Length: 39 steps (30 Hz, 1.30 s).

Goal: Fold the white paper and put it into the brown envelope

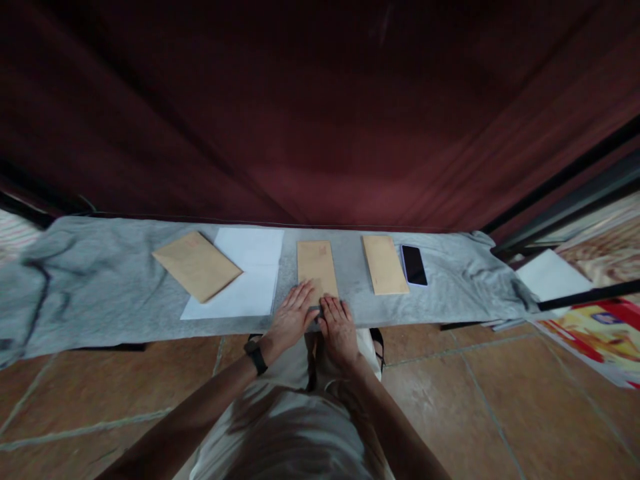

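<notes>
A brown paper envelope [317, 260] lies lengthwise on the grey cloth in front of me, with a small reddish mark near its far end. My left hand [293, 317] rests flat on its near left corner, fingers stretched out. On the near right corner lies my right hand [339, 328], its fingers also extended and flat. Both thumbs point inward and almost meet at the envelope's near edge, which the hands partly hide. Neither hand grips anything.
Left, a tilted brown envelope [197, 265] overlaps white paper sheets [255, 293]. Right, another brown envelope [384, 263] lies beside a dark-screened phone [414, 265]. Grey cloth [115, 280] covers the narrow table. A dark red curtain [320, 133] hangs behind. A colourful printed box [600, 333] stands far right.
</notes>
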Each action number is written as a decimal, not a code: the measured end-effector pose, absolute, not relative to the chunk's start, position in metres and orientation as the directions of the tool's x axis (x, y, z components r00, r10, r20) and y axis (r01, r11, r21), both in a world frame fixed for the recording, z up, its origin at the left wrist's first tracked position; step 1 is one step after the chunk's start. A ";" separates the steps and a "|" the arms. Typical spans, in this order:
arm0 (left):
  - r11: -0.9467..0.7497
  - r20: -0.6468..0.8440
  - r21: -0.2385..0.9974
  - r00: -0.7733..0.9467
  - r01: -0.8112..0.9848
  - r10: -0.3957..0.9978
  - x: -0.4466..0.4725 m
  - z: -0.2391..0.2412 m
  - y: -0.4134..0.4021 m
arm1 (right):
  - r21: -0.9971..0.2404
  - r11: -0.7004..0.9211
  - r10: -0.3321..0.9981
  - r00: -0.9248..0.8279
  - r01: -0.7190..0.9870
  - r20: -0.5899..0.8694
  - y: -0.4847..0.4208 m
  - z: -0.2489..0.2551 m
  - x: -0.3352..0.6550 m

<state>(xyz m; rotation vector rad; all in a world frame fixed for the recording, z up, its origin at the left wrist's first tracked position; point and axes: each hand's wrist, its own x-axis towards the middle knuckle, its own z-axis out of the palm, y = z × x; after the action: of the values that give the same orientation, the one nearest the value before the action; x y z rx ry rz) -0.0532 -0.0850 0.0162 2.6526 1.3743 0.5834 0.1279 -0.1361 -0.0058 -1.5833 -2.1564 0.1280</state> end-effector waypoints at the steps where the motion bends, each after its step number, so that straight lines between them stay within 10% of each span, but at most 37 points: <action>1: -0.601 0.287 0.259 0.534 0.756 0.795 -0.048 0.018 -0.078 | -0.339 0.330 0.923 -0.227 0.881 0.310 -0.136 -0.006 0.127; 39: -0.594 0.155 0.214 0.574 0.775 0.804 -0.006 -0.004 0.035 | -0.380 0.274 0.935 -0.151 0.884 0.322 -0.133 -0.014 0.120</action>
<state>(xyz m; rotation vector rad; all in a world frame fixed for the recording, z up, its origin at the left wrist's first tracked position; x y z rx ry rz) -0.0056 0.0354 -0.0042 2.6771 1.3498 0.3582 0.1202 -0.1335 -0.0137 -1.6327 -2.0576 0.1367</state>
